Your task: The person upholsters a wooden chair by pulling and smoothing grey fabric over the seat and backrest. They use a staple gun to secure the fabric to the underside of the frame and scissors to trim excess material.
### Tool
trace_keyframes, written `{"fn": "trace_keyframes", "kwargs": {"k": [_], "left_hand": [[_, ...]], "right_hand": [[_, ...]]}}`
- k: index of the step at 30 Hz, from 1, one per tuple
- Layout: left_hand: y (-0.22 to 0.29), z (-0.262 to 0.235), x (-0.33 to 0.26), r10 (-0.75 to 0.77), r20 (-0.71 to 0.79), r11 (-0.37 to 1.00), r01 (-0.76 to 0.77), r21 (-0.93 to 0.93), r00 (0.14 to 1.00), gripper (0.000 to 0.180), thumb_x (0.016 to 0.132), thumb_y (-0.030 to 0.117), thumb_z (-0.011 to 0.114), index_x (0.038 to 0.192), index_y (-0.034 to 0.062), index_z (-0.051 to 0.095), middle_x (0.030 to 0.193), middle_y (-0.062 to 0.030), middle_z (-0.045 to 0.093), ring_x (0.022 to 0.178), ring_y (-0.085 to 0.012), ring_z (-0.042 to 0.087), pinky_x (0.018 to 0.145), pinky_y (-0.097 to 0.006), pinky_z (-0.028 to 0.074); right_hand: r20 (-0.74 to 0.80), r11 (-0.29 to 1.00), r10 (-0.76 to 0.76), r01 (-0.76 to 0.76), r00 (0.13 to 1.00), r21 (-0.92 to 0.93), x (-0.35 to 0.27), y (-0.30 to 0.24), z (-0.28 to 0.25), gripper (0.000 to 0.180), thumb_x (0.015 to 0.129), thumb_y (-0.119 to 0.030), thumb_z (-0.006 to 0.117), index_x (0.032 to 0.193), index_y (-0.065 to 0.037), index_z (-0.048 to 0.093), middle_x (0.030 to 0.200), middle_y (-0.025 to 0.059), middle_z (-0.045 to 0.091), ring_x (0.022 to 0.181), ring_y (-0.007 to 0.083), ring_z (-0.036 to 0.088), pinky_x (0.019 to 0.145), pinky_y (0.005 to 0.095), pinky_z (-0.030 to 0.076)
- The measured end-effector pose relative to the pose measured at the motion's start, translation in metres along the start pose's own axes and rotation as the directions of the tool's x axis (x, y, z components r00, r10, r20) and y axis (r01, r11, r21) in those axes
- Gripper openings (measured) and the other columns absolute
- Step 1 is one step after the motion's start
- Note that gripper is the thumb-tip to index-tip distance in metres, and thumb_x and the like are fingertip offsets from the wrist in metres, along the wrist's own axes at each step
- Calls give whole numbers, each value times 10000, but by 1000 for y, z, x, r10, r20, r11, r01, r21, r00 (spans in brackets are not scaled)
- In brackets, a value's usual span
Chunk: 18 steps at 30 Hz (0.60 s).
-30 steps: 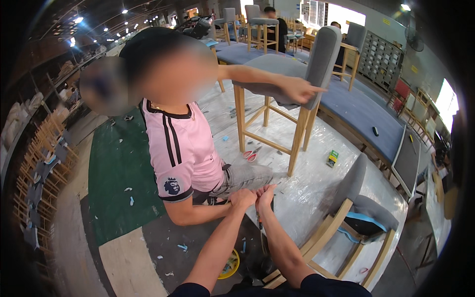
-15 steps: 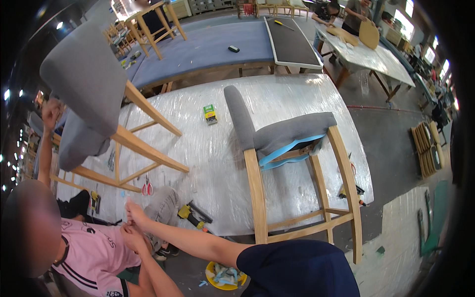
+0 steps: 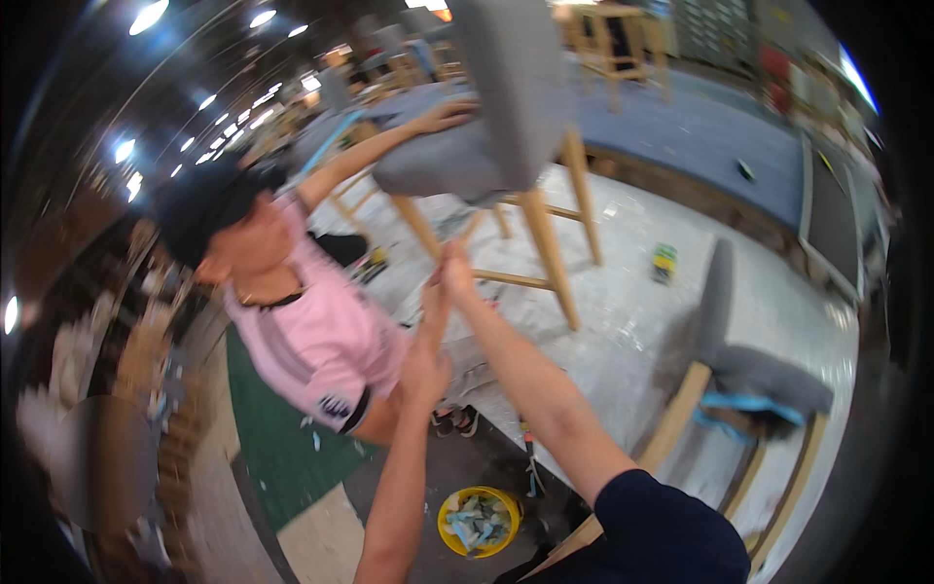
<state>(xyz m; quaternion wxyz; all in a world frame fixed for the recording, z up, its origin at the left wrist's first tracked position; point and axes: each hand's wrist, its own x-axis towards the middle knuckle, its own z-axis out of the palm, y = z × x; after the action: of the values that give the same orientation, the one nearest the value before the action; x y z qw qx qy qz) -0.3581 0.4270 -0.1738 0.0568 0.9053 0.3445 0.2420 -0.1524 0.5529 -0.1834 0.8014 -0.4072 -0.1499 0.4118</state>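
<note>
A co-worker's forearm [image 3: 438,329] is held between two bare hands near a grey upholstered chair [image 3: 530,97].
The forearm is wrapped by the left hand [image 3: 424,376]; farther along, its end is met by the right hand [image 3: 455,271], whose fingers are too blurred for the grip to be told. It is raised beside the table edge, before the chair's smooth, squared wooden legs. The softly padded seat is touched by the co-worker's other hand [image 3: 449,114]. The chair is stood on a table [image 3: 623,336] covered in glossy, wrinkled film, where a green-and-yellow box [image 3: 664,263] is also set. At right, a second grey chair [image 3: 715,302] is edged underneath with blue material. Below, a round yellow bucket [image 3: 444,528] is filled with blue and pale scraps [image 3: 479,521].
</note>
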Motion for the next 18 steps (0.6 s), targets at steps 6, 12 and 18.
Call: {"fn": "trace_keyframes", "kwargs": {"k": [6, 12, 18], "left_hand": [[77, -15, -107, 86, -5, 939, -83, -333, 996, 455, 933, 166, 688, 1365, 38, 621, 1361, -237, 639, 1280, -426, 598, 1093, -503, 475], [173, 86, -319, 249, 429, 617, 200, -761, 868, 687, 1030, 346, 653, 1579, -1, 429, 1553, -265, 498, 1474, -399, 458, 1236, -465, 349], [223, 77, -335, 507, 298, 498, 8, -867, 809, 732, 986, 345, 689, 1596, 33, 431, 1626, -306, 374, 1519, -461, 376, 1248, -504, 324]], "right_hand": [[151, 926, 97, -33, 984, -375, 4, -26, -44, 448, 1114, -465, 454, 1235, -93, 672, 1141, 63, 754, 978, 199, 727, 868, 412, 544], [61, 889, 232, -186, 971, -419, -80, 7, -73, 362, 1079, -383, 523, 1192, -71, 668, 1036, 41, 740, 809, 152, 689, 651, 292, 513], [-225, 969, -242, 224, 944, -104, -120, -51, -110, 313, 1101, -352, 527, 1315, -128, 571, 1164, 50, 674, 933, 175, 673, 764, 369, 545]]}}
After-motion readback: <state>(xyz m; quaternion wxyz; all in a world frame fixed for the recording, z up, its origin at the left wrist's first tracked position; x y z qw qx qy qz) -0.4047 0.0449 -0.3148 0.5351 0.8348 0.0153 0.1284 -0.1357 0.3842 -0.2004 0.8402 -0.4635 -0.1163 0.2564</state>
